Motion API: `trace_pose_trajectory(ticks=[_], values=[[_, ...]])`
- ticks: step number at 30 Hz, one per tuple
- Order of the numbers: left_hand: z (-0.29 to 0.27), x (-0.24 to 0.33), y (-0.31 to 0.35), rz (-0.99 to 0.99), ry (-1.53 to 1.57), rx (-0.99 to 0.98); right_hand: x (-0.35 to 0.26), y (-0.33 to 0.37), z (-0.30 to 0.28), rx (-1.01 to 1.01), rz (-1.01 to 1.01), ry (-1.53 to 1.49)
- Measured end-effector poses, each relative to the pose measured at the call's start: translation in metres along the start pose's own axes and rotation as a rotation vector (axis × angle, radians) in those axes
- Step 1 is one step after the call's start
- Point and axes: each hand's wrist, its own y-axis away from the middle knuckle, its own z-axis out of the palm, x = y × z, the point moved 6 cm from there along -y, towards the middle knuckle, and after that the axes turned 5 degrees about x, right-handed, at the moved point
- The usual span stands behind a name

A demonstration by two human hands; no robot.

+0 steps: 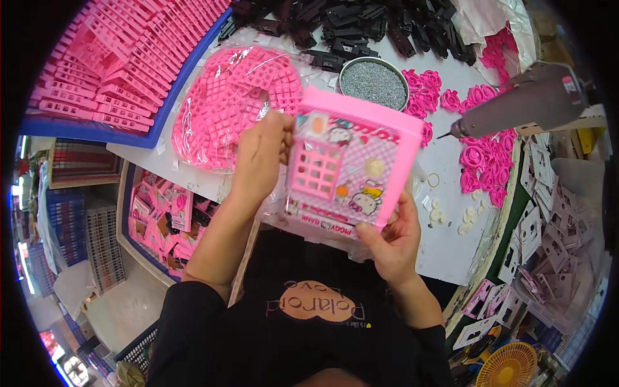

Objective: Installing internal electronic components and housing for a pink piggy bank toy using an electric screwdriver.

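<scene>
Tilted above the front of the table is a pink plastic toy bank part (351, 164), with a checked cartoon picture on its face and a pink grid of square openings at its left. My right hand (393, 242) grips its lower right corner, thumb on the front face. At its upper left edge my left hand (264, 151) is closed, fingers curled against the side; some fingertips are hidden. A clear bag of pink keypad pieces (225, 109) lies just left of that hand. Behind the part stands a round tin of small metal screws (374, 82).
A grey electric screwdriver (522, 100) points in from the right over pink ring-shaped parts (483, 158). Black plastic parts (354, 26) are heaped at the back. A blue crate (155, 132) holds pink panels at left. Small cream discs (471, 216) lie near the right edge.
</scene>
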Motion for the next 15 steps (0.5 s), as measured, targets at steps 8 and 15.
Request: trace_pose_trajectory(ticks=[8, 15], values=[[-0.001, -0.021, 0.034, 0.242, -0.283, -0.038, 0.008, -0.005, -0.007, 0.02, -0.001, -0.067], [0.01, 0.012, 0.021, 0.654, -0.352, -0.262, -0.032, -0.043, -0.055, -0.079, -0.224, 0.67]])
